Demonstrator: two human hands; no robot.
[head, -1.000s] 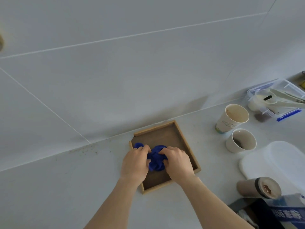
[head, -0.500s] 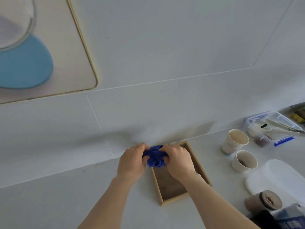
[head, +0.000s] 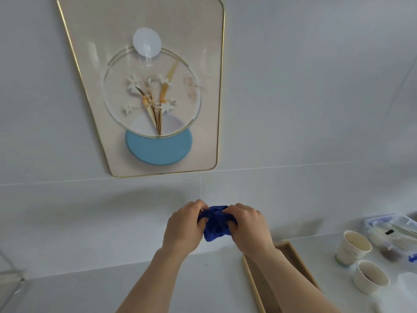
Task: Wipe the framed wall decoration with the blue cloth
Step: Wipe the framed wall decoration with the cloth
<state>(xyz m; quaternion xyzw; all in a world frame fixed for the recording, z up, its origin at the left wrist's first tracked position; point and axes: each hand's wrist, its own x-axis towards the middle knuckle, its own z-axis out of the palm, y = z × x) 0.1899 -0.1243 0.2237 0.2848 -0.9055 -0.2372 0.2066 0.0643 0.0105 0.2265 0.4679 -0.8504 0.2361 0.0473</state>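
The framed wall decoration (head: 204, 123) hangs on the white tiled wall: a beige panel with a thin gold rim, a glass ring with dried flowers and a light blue disc at its bottom. Below it, in front of the wall, a crumpled dark blue cloth (head: 215, 223) is bunched between both hands. My left hand (head: 184, 224) grips its left side and my right hand (head: 247, 227) grips its right side. The cloth is well below the frame's lower edge and touches nothing else.
A shallow wooden tray (head: 291, 254) lies on the grey counter under my right forearm. Two paper cups (head: 353, 248) (head: 370, 280) and a clear plastic box with a blue clip (head: 397, 233) stand at the right. A glass edge (head: 11, 279) shows at the far left.
Both hands lifted the blue cloth out of the wooden tray and raised it in front of the wall. The view tilted up and left, bringing the whole framed decoration into sight.
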